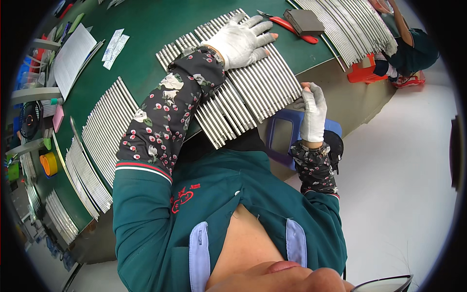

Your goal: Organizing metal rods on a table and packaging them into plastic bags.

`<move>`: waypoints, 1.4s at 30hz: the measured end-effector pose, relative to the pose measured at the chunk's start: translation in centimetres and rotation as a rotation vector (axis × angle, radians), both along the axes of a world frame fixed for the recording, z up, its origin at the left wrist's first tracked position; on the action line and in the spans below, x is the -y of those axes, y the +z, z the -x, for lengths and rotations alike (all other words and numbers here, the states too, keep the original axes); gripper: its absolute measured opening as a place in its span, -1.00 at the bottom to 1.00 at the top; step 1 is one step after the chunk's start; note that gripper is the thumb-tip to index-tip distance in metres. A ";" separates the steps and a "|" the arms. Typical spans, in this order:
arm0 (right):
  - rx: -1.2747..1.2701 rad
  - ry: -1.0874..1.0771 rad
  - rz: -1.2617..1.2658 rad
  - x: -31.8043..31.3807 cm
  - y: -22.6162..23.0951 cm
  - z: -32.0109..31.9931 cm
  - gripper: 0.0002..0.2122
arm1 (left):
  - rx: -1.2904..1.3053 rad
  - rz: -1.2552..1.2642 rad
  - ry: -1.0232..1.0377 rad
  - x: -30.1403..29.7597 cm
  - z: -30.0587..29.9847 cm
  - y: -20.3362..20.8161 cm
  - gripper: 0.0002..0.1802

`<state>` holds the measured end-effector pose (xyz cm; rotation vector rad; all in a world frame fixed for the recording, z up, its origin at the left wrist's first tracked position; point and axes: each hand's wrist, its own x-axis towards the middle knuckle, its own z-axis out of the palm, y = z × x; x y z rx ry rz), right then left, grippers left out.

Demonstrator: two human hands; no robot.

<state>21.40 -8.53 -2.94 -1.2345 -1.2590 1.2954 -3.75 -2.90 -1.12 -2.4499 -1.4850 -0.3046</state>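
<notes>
A broad row of slim silvery metal rods (265,90) lies side by side on the green table, reaching its near edge. My left hand (243,43), in a white glove with bare fingertips, rests flat across the far part of this row, fingers spread. At the row's right end is my right hand (314,112), gloved the same way. Its bare thumb and index tips come together at the end of the outermost metal rod; the other fingers are curled and partly hidden. Beyond my left hand lie red-handled pliers (292,27) and a dark grey block (304,22).
More rods (109,126) lie in rows at the left, and another batch (348,29) at the far right. Paper slips (116,48), a stack of white sheets (73,61) and orange tape (48,164) are on the left. A blue stool (279,136) stands below the edge; a co-worker (416,51) sits far right.
</notes>
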 end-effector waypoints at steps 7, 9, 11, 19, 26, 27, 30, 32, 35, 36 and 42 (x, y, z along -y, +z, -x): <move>0.000 0.052 -0.010 0.0 0.7 0.5 -0.80 | -0.041 0.049 0.025 0.6 0.3 0.6 -0.46; -0.003 0.053 -0.011 0.0 0.6 0.6 -0.80 | -0.042 0.052 0.033 0.7 0.4 0.6 -0.46; -0.005 0.056 -0.012 -0.2 0.5 0.8 -0.81 | -0.040 0.057 0.035 0.7 0.6 0.5 -0.45; 0.069 0.326 0.346 -3.6 1.1 0.7 -0.66 | 0.098 -0.013 -0.154 4.7 4.7 3.6 -0.18; 0.133 0.822 0.687 -7.6 2.9 1.1 -0.49 | 0.008 0.556 -0.249 14.5 4.5 5.9 0.17; 0.075 0.862 0.691 -7.5 3.0 1.2 -0.51 | 0.034 0.530 -0.209 14.8 3.9 4.5 0.12; -0.063 0.992 0.815 -7.0 2.6 0.6 -0.53 | -0.070 0.427 -0.276 13.7 2.2 3.9 0.03; -0.102 1.086 0.813 -5.8 3.4 1.7 -0.51 | 0.068 0.409 -0.378 13.6 2.7 3.1 0.05; -0.056 1.279 0.866 -3.0 4.2 4.2 -0.50 | 0.092 0.350 -0.400 12.2 1.9 3.5 0.03; -0.039 1.336 0.885 -2.3 3.6 4.8 -0.52 | 0.066 0.315 -0.455 11.8 1.9 4.1 0.00; -0.103 1.547 0.793 -0.5 2.9 5.4 -0.64 | -0.044 0.057 -0.638 11.0 -0.3 3.2 -0.62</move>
